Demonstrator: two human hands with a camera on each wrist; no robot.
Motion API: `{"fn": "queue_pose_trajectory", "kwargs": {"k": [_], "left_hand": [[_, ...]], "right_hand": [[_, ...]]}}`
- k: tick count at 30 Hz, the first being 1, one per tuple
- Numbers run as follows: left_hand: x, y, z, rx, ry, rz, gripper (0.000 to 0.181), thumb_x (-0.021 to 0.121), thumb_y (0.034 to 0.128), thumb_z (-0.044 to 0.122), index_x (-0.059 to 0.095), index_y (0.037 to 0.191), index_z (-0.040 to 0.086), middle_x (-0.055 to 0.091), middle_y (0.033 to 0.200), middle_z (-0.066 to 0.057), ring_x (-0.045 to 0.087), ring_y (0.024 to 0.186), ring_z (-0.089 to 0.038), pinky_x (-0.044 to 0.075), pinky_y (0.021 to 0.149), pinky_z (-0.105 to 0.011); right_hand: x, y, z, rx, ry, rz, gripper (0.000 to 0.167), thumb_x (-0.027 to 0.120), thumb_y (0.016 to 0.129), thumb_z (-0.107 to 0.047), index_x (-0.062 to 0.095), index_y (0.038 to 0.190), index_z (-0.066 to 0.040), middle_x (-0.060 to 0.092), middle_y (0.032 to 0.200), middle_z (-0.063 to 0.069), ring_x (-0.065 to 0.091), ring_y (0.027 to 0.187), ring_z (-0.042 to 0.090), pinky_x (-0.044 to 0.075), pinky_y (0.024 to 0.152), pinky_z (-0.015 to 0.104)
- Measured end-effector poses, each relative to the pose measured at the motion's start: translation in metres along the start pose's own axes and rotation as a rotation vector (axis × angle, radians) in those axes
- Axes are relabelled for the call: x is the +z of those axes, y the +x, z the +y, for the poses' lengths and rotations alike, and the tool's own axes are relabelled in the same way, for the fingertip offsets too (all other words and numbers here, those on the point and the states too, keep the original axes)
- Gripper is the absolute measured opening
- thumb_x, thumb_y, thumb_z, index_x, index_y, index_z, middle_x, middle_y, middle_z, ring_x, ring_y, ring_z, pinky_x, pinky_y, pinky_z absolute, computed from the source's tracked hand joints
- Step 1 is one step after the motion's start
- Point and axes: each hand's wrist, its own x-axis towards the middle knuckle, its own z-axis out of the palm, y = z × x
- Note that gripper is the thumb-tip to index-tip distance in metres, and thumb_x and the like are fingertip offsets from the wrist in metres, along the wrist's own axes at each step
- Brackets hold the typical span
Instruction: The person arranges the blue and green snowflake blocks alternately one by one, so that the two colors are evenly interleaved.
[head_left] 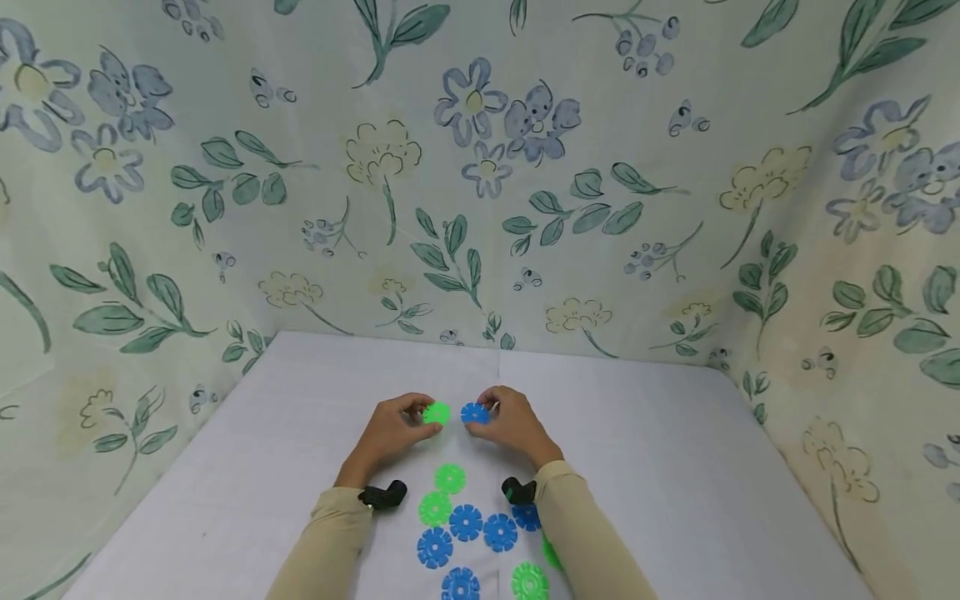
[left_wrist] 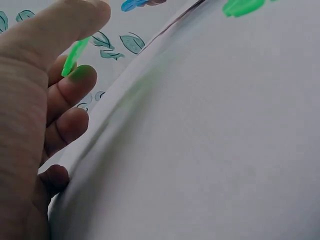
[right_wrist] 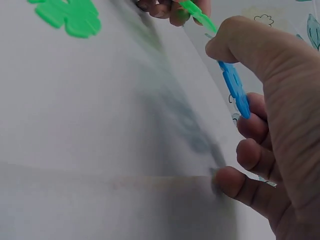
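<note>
My left hand [head_left: 396, 427] pinches a green notched plastic disc [head_left: 437, 413] between thumb and fingers. Opposite it, my right hand [head_left: 516, 422] pinches a blue notched disc [head_left: 474, 413] in the same way. The two discs are held a small gap apart above the table, their flat faces toward the head camera. From the right wrist view, the blue disc [right_wrist: 233, 87] appears nearly edge-on between thumb and fingertips. Only a narrow edge of the green disc [left_wrist: 75, 56] shows in the left wrist view.
Below the hands, loose green discs [head_left: 450, 478] and blue discs [head_left: 466, 522] lie on the white tabletop [head_left: 285, 467]. Some are partly hidden by the right forearm. Behind the table hangs a floral cloth [head_left: 480, 233]. Each wrist carries a black camera mount [head_left: 384, 496].
</note>
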Motion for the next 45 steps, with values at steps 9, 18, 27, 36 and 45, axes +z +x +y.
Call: {"fn": "queue_pose_trajectory", "kwargs": {"k": [9,18,27,36,45], "left_hand": [[0.003,0.014,0.001,-0.031,-0.005,-0.008,0.042,0.085,0.0769,0.047,0.072,0.113,0.029,0.065,0.088,0.006,0.054,0.073,-0.013,0.045,0.066,-0.029],[0.005,0.024,-0.008,0.042,0.126,-0.022,0.036,0.085,0.0773,0.044,0.073,0.107,0.028,0.065,0.115,0.011,0.056,0.089,-0.011,0.047,0.080,-0.031],[0.014,0.022,-0.007,0.069,0.228,-0.083,0.041,0.084,0.0772,0.047,0.072,0.110,0.026,0.064,0.117,0.009,0.061,0.113,-0.015,0.049,0.099,-0.041],[0.013,0.013,-0.004,0.069,0.300,-0.100,0.043,0.080,0.0822,0.049,0.071,0.117,0.025,0.061,0.123,0.006,0.060,0.117,-0.017,0.046,0.102,-0.043],[0.005,0.005,0.000,0.054,0.332,-0.112,0.043,0.078,0.0843,0.047,0.072,0.120,0.023,0.061,0.126,0.003,0.059,0.120,-0.021,0.041,0.102,-0.048]], "right_hand": [[0.008,0.009,0.005,0.010,-0.017,-0.001,0.042,0.083,0.077,-0.043,0.067,0.104,-0.014,0.064,0.096,-0.002,0.056,0.086,0.013,0.051,0.081,0.031],[0.010,0.010,-0.002,0.037,-0.096,-0.021,0.043,0.082,0.078,-0.043,0.068,0.105,-0.013,0.065,0.099,-0.002,0.058,0.089,0.013,0.052,0.087,0.034],[0.009,0.006,-0.001,0.063,-0.111,-0.033,0.040,0.084,0.077,-0.042,0.069,0.102,-0.014,0.063,0.097,-0.001,0.057,0.088,0.014,0.051,0.084,0.035],[0.010,0.006,0.002,0.064,-0.090,-0.061,0.043,0.085,0.077,-0.045,0.071,0.106,-0.016,0.063,0.100,-0.003,0.057,0.091,0.013,0.050,0.088,0.035],[0.017,0.003,0.001,0.053,-0.080,-0.059,0.048,0.086,0.075,-0.047,0.072,0.109,-0.016,0.064,0.101,-0.004,0.057,0.091,0.013,0.050,0.086,0.035]]}}
